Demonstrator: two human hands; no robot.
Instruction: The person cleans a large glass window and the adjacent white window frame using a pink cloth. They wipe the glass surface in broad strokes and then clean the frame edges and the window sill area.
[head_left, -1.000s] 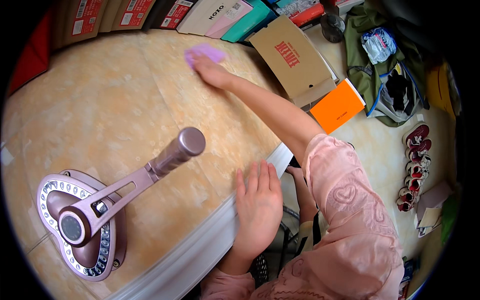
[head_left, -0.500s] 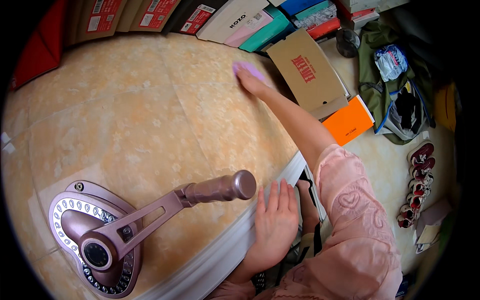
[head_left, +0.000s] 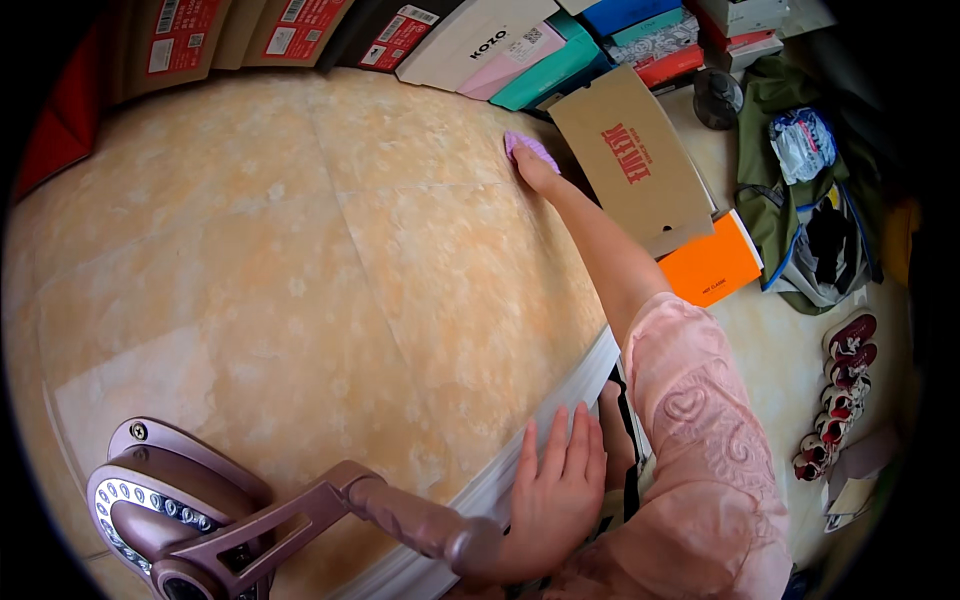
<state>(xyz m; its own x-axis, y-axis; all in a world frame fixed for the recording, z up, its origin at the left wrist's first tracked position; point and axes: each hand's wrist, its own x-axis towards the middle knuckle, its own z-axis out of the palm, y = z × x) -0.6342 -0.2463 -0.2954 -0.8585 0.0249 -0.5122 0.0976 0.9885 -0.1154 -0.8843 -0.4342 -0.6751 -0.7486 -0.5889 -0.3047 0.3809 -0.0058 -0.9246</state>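
My right arm, in a pink sleeve, stretches away over a tan, marble-patterned tiled surface (head_left: 250, 270). At its end my right hand (head_left: 540, 172) is closed on a small purple cloth (head_left: 530, 147), pressing it against the surface beside a brown shoe box (head_left: 635, 150). My left hand (head_left: 562, 490) is open, its fingers stretched out at the white edge strip (head_left: 570, 390) low in the middle. Just left of it, close to me, juts a rose-coloured metal lever handle (head_left: 410, 515) on a plate set with clear studs. It partly covers my left wrist.
A row of shoe boxes (head_left: 485, 45) lines the far side. An orange box (head_left: 712, 265) lies by the brown one. Farther right are a dark green bag (head_left: 765, 215), a dark round object (head_left: 717, 98) and several dark red shoes (head_left: 850, 335). A red box (head_left: 55, 130) stands far left.
My right hand and the purple cloth have moved right, closer to the brown box. The view has shifted, so the lever handle sits lower in the picture. My left hand stays on the strip.
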